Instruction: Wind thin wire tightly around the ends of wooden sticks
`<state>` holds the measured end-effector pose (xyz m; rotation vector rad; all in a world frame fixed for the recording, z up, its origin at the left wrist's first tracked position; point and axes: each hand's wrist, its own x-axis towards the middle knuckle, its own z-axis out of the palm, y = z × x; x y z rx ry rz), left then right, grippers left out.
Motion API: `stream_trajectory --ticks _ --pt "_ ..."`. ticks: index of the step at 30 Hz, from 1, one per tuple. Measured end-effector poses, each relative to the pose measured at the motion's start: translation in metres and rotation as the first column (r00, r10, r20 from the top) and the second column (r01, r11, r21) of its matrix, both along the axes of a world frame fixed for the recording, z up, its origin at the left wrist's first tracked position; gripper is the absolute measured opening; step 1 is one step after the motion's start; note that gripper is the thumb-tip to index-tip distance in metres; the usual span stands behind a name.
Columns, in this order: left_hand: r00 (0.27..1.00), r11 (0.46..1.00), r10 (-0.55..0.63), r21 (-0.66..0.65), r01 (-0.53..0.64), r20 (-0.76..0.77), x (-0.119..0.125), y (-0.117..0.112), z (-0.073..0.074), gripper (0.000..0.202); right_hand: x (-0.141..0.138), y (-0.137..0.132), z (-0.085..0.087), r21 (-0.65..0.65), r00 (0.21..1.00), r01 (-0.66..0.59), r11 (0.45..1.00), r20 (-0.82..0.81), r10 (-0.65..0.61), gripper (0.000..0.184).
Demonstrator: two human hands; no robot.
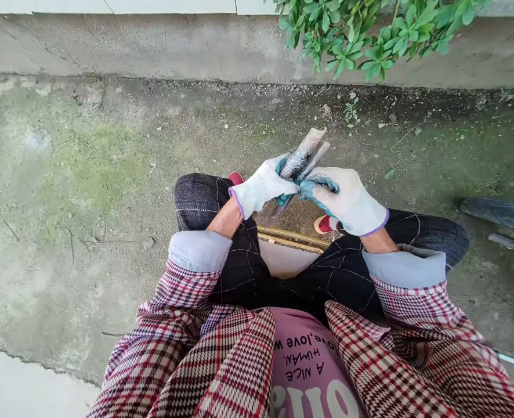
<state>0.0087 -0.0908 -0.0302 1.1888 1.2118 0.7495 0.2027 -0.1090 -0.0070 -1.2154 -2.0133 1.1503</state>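
Observation:
Both hands wear white knit gloves with teal coated palms and purple cuffs. My left hand (268, 184) is wrapped round the middle of a bundle of long flat strips (301, 155), tilted up to the right. Thin shiny wire or thread seems wound about the bundle, and its upper ends splay slightly apart. Beside it, my right hand (344, 194) is closed in a pinch, its fingertips against the left thumb near the bundle. What those fingertips hold is too small to make out. The strips' lower ends show blurred between my knees.
Beneath the hands is a pale seat or board with a gold edge (289, 238), between my legs. A low concrete wall (152, 46) runs ahead, with a leafy shrub (365, 35) overhanging it. A dark long object (496, 213) lies at the right on mossy ground (87, 174).

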Motion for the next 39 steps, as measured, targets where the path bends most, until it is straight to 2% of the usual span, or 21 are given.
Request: stream_trajectory --ticks 3,5,8,11,15,17,19,22,24,25,27,31,34,39 --pt "0.998 0.999 0.047 -0.009 -0.047 -0.037 0.001 0.002 -0.006 0.027 0.002 0.000 0.001 0.156 0.983 0.046 0.987 0.169 -0.072 0.027" --pt "0.992 0.993 0.117 -0.007 -0.118 -0.040 0.001 0.003 -0.009 0.026 0.005 0.003 0.001 0.262 0.942 0.058 0.963 0.304 -0.140 0.030" --pt "0.981 0.982 0.187 -0.011 -0.187 -0.047 0.001 0.004 -0.008 0.026 0.008 0.007 -0.001 0.315 0.890 0.032 0.949 0.423 -0.170 0.030" --pt "0.979 0.979 0.201 -0.026 -0.202 -0.020 0.000 0.004 -0.002 0.026 0.009 0.008 -0.003 0.337 0.885 0.037 0.941 0.427 -0.187 0.029" --pt "0.984 0.983 0.162 -0.101 -0.155 0.068 -0.005 0.001 0.010 0.028 0.009 0.005 0.000 0.352 0.920 0.116 0.929 0.315 -0.234 0.022" --pt "0.984 0.982 0.137 -0.145 -0.119 0.116 -0.007 0.000 0.015 0.029 0.008 0.003 0.004 0.327 0.946 0.187 0.926 0.195 -0.260 0.016" --pt "0.978 0.980 0.134 -0.168 -0.107 0.161 -0.010 -0.001 0.019 0.032 0.007 0.001 0.008 0.247 0.965 0.244 0.938 0.037 -0.261 0.010" --pt "0.966 0.982 0.146 -0.146 -0.116 0.215 -0.013 -0.004 0.019 0.045 0.006 -0.002 0.013 -0.030 0.955 0.232 0.972 -0.186 -0.233 0.012" --pt "0.957 0.987 0.148 -0.097 -0.128 0.251 -0.015 -0.006 0.017 0.051 0.005 -0.003 0.016 -0.214 0.929 0.169 0.962 -0.292 -0.228 0.016" --pt "0.952 0.988 0.150 -0.071 -0.136 0.268 -0.015 -0.007 0.017 0.051 0.004 -0.004 0.016 -0.265 0.915 0.151 0.952 -0.328 -0.237 0.019" --pt "0.945 0.989 0.150 -0.040 -0.145 0.292 -0.016 -0.009 0.016 0.048 0.003 -0.004 0.016 -0.293 0.901 0.170 0.941 -0.339 -0.269 0.022" --pt "0.950 0.984 0.177 -0.048 -0.171 0.255 -0.016 -0.010 0.016 0.049 0.001 -0.003 0.012 -0.248 0.943 0.242 0.938 -0.169 -0.288 0.026" --pt "0.957 0.979 0.205 -0.059 -0.197 0.205 -0.016 -0.007 0.013 0.053 -0.001 -0.003 0.012 -0.246 0.971 0.189 0.951 -0.096 -0.218 0.027" --pt "0.961 0.969 0.240 -0.084 -0.231 0.133 -0.017 -0.004 0.006 0.053 -0.006 -0.009 0.022 -0.310 0.983 0.086 0.947 -0.128 -0.131 0.021"
